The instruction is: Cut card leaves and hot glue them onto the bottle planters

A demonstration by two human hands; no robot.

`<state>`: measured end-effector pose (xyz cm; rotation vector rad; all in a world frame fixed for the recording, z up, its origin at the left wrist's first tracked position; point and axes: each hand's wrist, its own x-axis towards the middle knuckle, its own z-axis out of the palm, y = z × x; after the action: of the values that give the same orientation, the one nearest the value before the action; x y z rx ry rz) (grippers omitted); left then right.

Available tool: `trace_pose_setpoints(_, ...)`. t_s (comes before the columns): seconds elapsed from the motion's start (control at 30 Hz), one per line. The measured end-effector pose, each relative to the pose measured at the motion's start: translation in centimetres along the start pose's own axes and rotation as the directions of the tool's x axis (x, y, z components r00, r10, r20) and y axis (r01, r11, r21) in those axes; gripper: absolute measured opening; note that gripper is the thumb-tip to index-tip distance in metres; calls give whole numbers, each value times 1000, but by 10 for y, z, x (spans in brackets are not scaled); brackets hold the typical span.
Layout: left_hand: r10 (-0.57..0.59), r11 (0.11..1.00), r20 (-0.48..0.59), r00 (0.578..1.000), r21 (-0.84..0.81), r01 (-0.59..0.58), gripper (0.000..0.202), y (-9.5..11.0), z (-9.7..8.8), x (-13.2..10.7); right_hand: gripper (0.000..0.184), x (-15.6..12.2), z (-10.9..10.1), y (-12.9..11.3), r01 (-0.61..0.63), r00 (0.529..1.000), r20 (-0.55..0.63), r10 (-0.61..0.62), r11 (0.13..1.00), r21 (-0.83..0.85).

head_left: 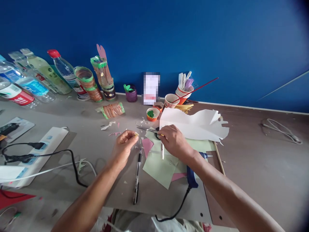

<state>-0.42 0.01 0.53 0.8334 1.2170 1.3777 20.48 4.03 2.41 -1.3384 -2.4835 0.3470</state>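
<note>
My left hand is closed in a pinch on a small, pale yellowish paper piece at its fingertips. My right hand has its fingers curled together, and a bit of yellow shows at their tips; what they grip is mostly hidden. Right by these fingers are scissors, blades pointing left, their black handles partly covered. A white marker shows just below the same fingertips. Under it are light green paper and a pink paper piece. Between my forearms lies a black pen.
Paper scraps lie near a brown-wrapped roll. Behind are a green paint cup, paper cups and bottles. White paper and a blue glue gun are to the right, a power strip left.
</note>
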Motion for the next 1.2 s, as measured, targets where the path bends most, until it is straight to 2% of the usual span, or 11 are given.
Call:
trace_pose_setpoints(0.13, -7, 999, -6, 1000, 54, 7, 21, 5, 3, -2, 18, -3, 2, -4, 96, 986, 138, -88, 994, -50)
trace_pose_setpoints(0.27, -10, 995, -1, 1000, 101, 10, 22, 8, 6, -4, 20, -12, -3, 1, 82, 979, 198, -53, 986, -143)
trace_pose_setpoints(0.4, -24, 994, -8, 1000, 103, 25, 24, 10, 9, -4, 23, -13, -8, 10, 56, 977, 213, -13, 979, -195)
trace_pose_setpoints(0.53, -28, 993, 1, 1000, 118, 28, 25, 10, 9, -4, 27, -3, -5, 12, 36, 973, 229, 16, 976, -217)
trace_pose_setpoints(0.8, -39, 992, -7, 999, 124, 39, 26, 13, 11, -5, 21, 13, -2, 11, -64, 969, 203, 139, 939, -337)
trace_pose_setpoints(1.07, -49, 987, 22, 999, 153, 45, 22, 11, 9, -5, 18, 19, 5, 6, -6, 962, 251, 103, 933, -361)
trace_pose_setpoints(1.2, -51, 987, 40, 998, 156, 44, 23, 5, 6, -2, 26, 28, 8, 5, 6, 958, 273, 90, 943, -333)
